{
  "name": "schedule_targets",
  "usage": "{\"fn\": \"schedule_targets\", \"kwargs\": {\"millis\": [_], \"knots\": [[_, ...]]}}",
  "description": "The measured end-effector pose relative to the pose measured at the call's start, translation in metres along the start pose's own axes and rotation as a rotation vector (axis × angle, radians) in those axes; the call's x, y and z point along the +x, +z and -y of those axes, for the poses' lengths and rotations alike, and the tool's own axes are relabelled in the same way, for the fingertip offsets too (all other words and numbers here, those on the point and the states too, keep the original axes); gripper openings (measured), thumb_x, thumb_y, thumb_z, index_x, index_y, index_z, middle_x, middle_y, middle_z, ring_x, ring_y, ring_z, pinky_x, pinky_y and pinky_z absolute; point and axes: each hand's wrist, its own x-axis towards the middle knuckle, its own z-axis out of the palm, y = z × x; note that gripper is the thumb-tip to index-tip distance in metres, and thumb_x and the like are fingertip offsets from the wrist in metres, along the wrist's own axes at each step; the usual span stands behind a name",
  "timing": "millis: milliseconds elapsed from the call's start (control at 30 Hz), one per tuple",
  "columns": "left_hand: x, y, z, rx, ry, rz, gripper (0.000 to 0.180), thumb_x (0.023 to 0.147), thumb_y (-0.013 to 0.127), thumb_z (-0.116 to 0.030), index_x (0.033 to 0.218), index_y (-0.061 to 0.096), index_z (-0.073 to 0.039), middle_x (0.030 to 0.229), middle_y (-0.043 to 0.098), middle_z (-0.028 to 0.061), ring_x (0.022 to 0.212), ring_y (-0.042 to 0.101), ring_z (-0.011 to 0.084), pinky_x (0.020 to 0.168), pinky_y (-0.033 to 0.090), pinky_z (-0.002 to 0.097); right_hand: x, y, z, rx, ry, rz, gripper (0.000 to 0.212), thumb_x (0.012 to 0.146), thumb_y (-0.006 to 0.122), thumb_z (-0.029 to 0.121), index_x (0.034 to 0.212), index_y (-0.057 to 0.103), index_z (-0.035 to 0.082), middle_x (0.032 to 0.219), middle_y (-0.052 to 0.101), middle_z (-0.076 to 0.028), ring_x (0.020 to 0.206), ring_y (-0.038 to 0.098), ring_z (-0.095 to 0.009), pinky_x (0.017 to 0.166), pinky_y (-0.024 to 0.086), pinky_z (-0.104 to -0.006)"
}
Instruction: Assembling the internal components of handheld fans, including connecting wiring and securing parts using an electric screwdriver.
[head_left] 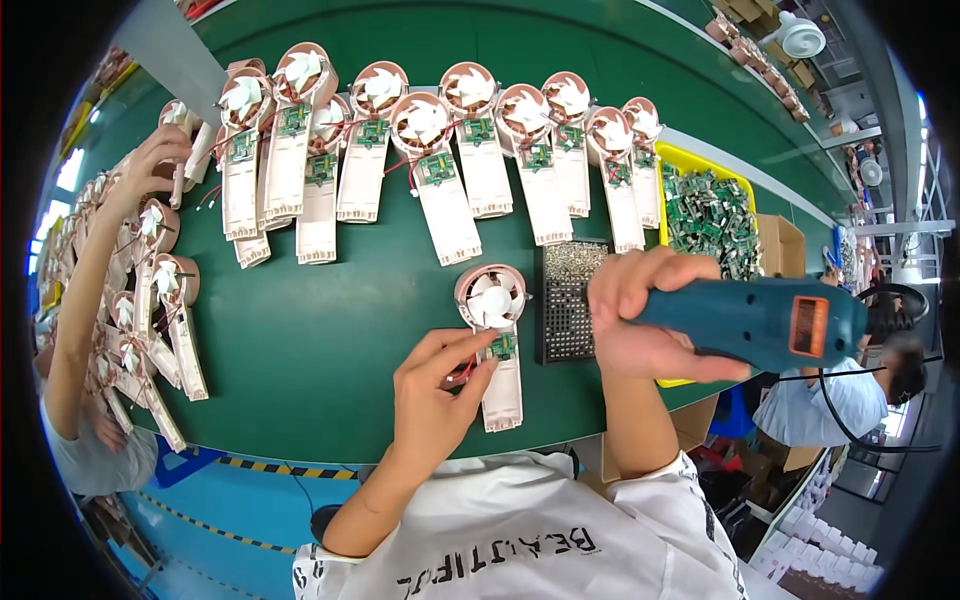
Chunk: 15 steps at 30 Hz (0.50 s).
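Observation:
In front of me on the green table lies a half-open pink handheld fan [502, 395], its white blades and green circuit board exposed. My left hand [432, 388] is closed, thumb and fingertips pinching at the circuit board and red wires below the fan head. My right hand [645, 315] grips a teal corded electric screwdriver [740, 315], lying nearly sideways above the table's right part. The tool's tip is hidden by the hand. Just beneath the right fingers stands a black perforated screw tray [568, 335], with many small screws in its far part.
Several open fans [440, 205] stretch in a row across the far side. A yellow bin [748, 205] of circuit boards stands right, beside a cardboard box [780, 245]. At left, a co-worker's hand [150, 170] reaches among more fans [185, 340]. The screwdriver's cable [835, 410] hangs at right.

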Motion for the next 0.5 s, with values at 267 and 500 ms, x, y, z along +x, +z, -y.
{"fn": "schedule_targets", "kwargs": {"millis": [267, 500], "knots": [[0.005, 0.003, 0.003, -0.05, 0.039, 0.005, 0.033, 0.079, 0.069, 0.007, 0.11, 0.07, -0.004, 0.101, 0.064, 0.0079, 0.082, 0.061, 0.0098, 0.063, 0.052, 0.0189, -0.033, 0.02, 0.025, 0.109, 0.129, 0.225, 0.078, 0.073, 0.053, 0.082, 0.098, 0.048, 0.008, 0.069, 0.051, -0.006, 0.054, 0.048, -0.019, 0.047, 0.042, -0.0324], [0.004, 0.002, 0.002, -0.053, 0.04, -0.016, 0.03, 0.08, 0.069, 0.003, 0.109, 0.07, -0.005, 0.099, 0.064, 0.0112, 0.079, 0.065, 0.0185, 0.065, 0.058, 0.0272, -0.042, 0.029, 0.025, 0.042, 0.15, 0.244, 0.081, 0.072, 0.052, 0.083, 0.099, 0.048, 0.007, 0.07, 0.051, -0.007, 0.055, 0.048, -0.018, 0.049, 0.041, -0.0321]]}}
